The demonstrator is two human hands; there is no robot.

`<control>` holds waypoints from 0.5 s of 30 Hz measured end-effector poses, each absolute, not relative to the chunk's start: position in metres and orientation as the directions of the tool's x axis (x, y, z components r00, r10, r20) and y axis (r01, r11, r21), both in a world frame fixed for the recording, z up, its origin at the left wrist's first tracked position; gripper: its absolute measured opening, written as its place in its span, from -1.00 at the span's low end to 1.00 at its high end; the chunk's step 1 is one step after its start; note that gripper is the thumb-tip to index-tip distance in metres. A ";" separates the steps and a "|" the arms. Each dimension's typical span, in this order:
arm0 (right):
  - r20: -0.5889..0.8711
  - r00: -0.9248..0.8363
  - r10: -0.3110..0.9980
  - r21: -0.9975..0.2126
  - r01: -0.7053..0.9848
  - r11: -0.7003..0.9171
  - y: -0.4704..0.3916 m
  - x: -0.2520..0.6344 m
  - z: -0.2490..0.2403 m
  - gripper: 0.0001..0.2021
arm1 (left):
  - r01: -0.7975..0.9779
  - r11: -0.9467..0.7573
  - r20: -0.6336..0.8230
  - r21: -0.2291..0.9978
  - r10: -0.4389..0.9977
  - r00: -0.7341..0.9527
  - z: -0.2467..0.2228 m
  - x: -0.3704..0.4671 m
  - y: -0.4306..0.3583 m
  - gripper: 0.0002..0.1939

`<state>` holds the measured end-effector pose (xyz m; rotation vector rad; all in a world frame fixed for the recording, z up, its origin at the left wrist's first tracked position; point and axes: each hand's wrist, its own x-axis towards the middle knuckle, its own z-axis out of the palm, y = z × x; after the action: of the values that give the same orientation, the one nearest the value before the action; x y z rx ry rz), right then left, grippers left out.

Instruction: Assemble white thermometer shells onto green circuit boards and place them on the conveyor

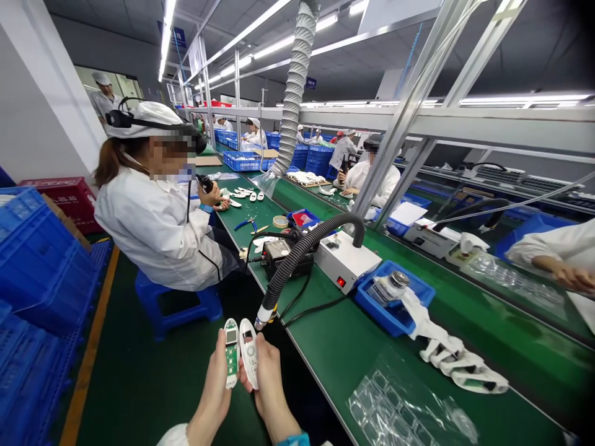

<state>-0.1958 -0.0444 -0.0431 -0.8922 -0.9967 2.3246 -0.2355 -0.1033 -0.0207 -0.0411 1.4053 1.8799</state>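
My left hand [214, 381] is closed on a white remote-control half [231, 353] fitted with a green circuit board and a small screen. In my right hand [270, 375] is a white remote-control front cover [249, 354], with a dark window and round buttons showing. Both pieces are held upright side by side, their long edges close together; whether they touch I cannot tell. Just above the cover hangs the nozzle [263, 317] of a ribbed black hose [297, 254]. My hands are in front of the bench edge.
On the green bench [316, 328] stand a white box [346, 263] with a red switch and a blue tray [388, 319] holding a metal-topped bottle. White shells [465, 365] lie in a row near clear plastic trays [395, 409]. A seated co-worker [158, 210] works at left.
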 end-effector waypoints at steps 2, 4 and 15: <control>-0.369 -0.676 0.638 -0.774 -0.157 -0.614 -0.040 -0.182 -0.045 -0.40 | -0.584 -0.078 -0.436 0.808 0.587 -0.682 -0.021 -0.232 -0.097 -0.45; -0.380 -0.653 0.655 -0.773 -0.165 -0.612 -0.035 -0.162 -0.048 -0.38 | -0.577 -0.062 -0.424 0.815 0.614 -0.665 -0.023 -0.228 -0.090 -0.49; -0.459 -0.654 0.602 -0.542 -0.330 -0.773 -0.053 -0.028 -0.048 -0.44 | -0.725 0.100 -0.565 0.682 0.702 -0.434 -0.033 -0.172 -0.105 -0.48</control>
<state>-0.0279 -0.0531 -0.0475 -0.8713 -0.5689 2.3919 -0.1717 -0.1052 -0.0330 -0.0263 1.2332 1.6001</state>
